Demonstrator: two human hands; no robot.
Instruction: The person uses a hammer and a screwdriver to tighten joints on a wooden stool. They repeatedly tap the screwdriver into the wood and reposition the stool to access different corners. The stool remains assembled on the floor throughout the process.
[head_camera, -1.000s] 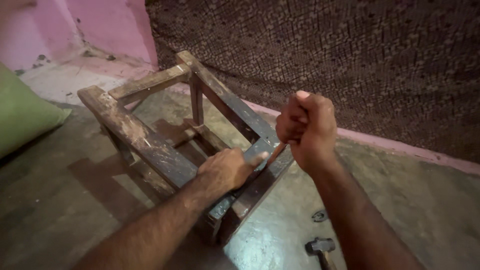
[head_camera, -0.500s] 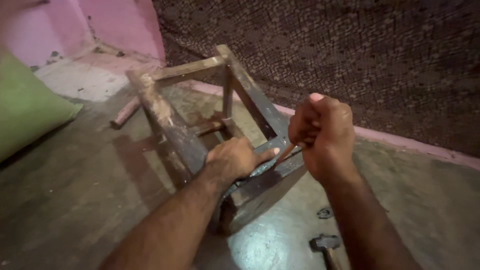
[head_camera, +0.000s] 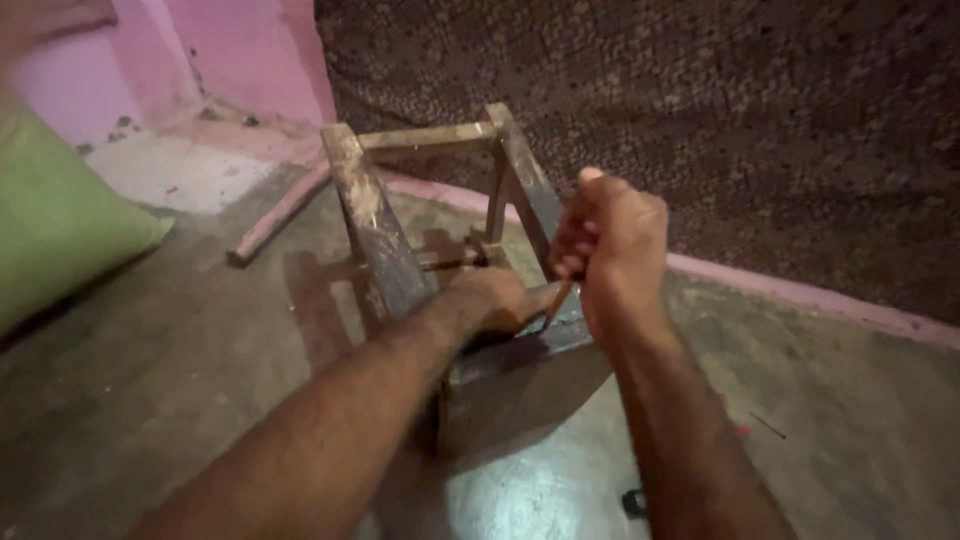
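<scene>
On wooden frame (head_camera: 385, 235): left hand (head_camera: 490, 300) pressing; right hand (head_camera: 610, 245) fisted around thin tool (head_camera: 553, 305).

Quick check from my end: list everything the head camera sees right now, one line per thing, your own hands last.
wooden frame: 1, worn grey-brown, on the floor at centre, under both hands
thin tool: 1, dark with a reddish shaft, its tip at the frame's near rail
loose stick: 1, pinkish, on the floor left of the frame
patterned cloth: 1, dark brown, hanging along the back
green cushion: 1, far left
wall: pink, upper left
floor: grey concrete
dark object: 1, floor at bottom, too cut off to identify
left hand: pressed on the frame's rail
right hand: fist closed around the thin tool
</scene>
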